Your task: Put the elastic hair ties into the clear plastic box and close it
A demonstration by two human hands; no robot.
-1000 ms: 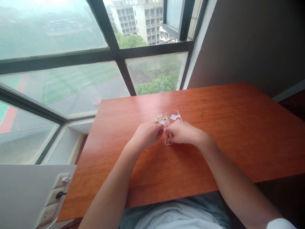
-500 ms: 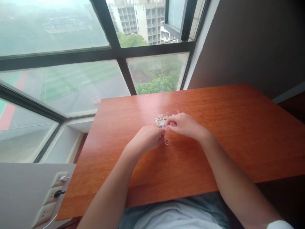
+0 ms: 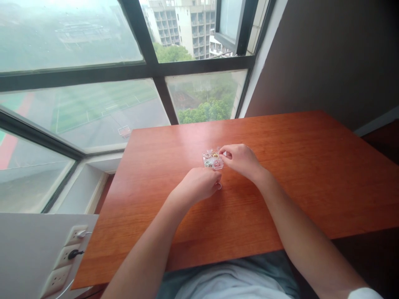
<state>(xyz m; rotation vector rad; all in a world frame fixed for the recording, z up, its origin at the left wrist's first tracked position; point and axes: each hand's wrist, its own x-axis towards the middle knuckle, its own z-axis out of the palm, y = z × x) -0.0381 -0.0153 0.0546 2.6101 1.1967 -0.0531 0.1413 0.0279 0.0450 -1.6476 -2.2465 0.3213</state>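
A small clear plastic box [image 3: 213, 160] with compartments sits on the table, with several rings in gold, pink, greenish and pale tones in it. My left hand [image 3: 202, 183] is just in front of the box, palm down with fingers curled. Its fingertips are at a white ring [image 3: 220, 186] on the tabletop and cover part of it. My right hand [image 3: 239, 158] is at the box's right edge, thumb and fingers closed together by the back right corner. Whatever lies between those fingertips is too small to make out.
The reddish-brown wooden table [image 3: 299, 174] reaches to large windows [image 3: 199, 95] at the back and left. A grey wall [image 3: 330, 62] rises at the right. Power sockets [image 3: 64, 256] with plugs and cables are on the low wall at lower left.
My right hand has moved from over the box's front right compartment back to its right edge. My left hand has slid right and towards me, onto the white ring.
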